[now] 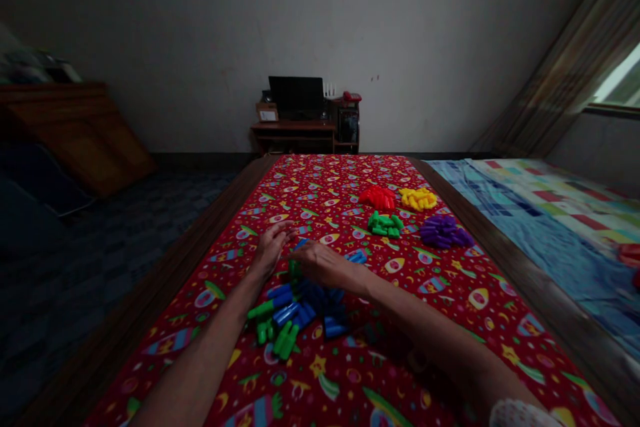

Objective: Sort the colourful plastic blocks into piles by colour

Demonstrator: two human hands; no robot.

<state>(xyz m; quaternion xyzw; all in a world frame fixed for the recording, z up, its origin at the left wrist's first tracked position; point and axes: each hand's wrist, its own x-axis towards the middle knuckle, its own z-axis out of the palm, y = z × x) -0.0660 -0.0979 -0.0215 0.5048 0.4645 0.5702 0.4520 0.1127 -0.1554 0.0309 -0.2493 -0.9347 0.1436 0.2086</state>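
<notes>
A mixed pile of blue blocks (287,312) and green blocks (286,340), small plastic building pieces, lies in front of me on the red patterned cloth (350,380). My left hand (273,247) is at the pile's far left side, its fingers apart and holding nothing I can see. Over the pile's far part reaches my right hand (323,263), fingers bent down and drawn together. A green piece shows just under its fingertips; whatever they grip is hidden. Beyond that wrist a few blue blocks (357,257) lie apart from the pile.
Sorted heaps sit to the right: red blocks (377,197), yellow blocks (419,199), green blocks (385,224) and purple blocks (445,232). A bed (525,227) adjoins the table's right side. A desk with a monitor (297,95) stands beyond the far end.
</notes>
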